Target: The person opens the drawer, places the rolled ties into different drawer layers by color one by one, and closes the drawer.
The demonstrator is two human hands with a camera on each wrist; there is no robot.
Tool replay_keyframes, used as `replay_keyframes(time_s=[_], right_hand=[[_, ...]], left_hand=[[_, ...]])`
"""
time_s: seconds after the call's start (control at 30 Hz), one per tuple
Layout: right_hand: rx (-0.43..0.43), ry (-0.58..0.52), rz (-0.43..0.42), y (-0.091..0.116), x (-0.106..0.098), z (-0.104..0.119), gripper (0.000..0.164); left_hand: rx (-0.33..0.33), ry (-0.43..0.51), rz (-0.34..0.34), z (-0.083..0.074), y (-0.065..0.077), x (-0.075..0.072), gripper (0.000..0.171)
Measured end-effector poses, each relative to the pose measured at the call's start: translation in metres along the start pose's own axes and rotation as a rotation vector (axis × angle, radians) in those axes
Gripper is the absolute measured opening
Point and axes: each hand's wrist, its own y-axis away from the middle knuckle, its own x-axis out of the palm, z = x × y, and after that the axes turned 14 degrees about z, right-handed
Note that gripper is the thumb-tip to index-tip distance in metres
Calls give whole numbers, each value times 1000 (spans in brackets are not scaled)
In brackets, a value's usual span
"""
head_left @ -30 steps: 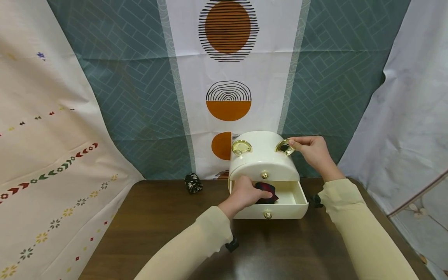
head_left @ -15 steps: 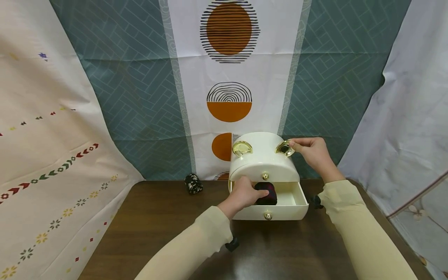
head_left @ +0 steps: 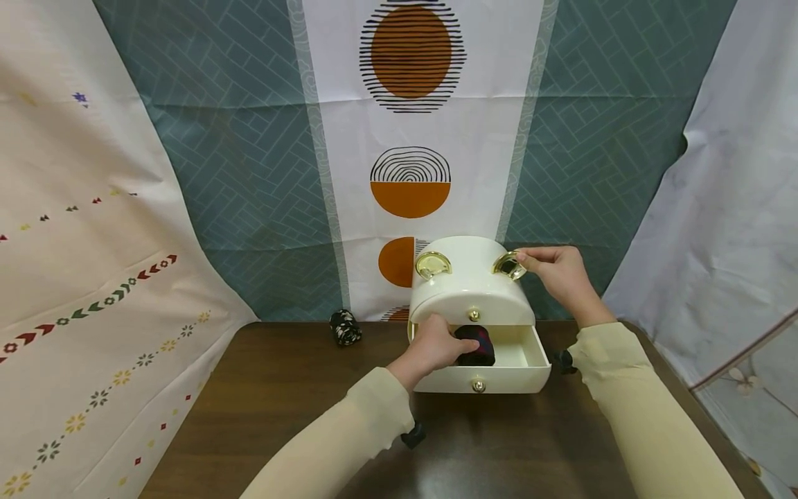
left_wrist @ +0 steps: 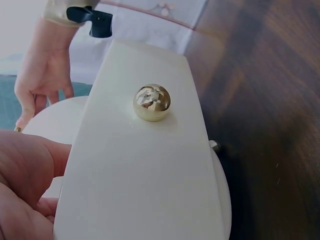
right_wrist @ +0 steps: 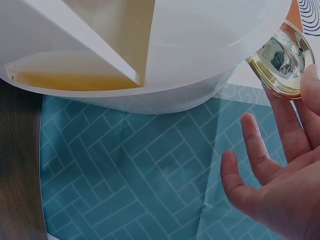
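Note:
A glossy white cabinet [head_left: 470, 291] with a rounded top stands at the table's back edge, its lower drawer [head_left: 511, 380] pulled out. In the drawer, my left hand [head_left: 434, 344] holds a dark roll of cloth [head_left: 485, 337] with hints of red and blue; the thumb lies across it, and the other fingers are hidden. The left wrist view shows the drawer's gold knob [left_wrist: 152, 102] up close. My right hand [head_left: 556, 272] pinches the gold ear-shaped piece [right_wrist: 285, 62] at the cabinet's upper right. That hand's other fingers are spread below the piece in the right wrist view.
A second roll of cloth [head_left: 345, 328], black with a pale pattern, lies left of the cabinet on the brown wooden table [head_left: 274, 402]. A matching gold ear [head_left: 433, 265] sits at the cabinet's upper left. Patterned curtains [head_left: 249, 173] hang close behind and on both sides.
The cloth roll in the drawer showed a pointed corner on its right a second ago; now it looks compact and rounded. Both hands have stayed in nearly the same places.

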Motion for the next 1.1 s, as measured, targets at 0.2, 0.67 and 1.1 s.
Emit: replay_keyframes(time_s=[0.2,0.67,1.1], right_hand=[[0,-4,8,2,-1,1,58],[6,-2,8,0,-1,2,57],[6,20,8,3,0,4,57]], left_hand=[[17,8,25,1,1,-1,38],[79,-25,-24,0,16,-15,43],[353,61,-187,18,31,-15,16]])
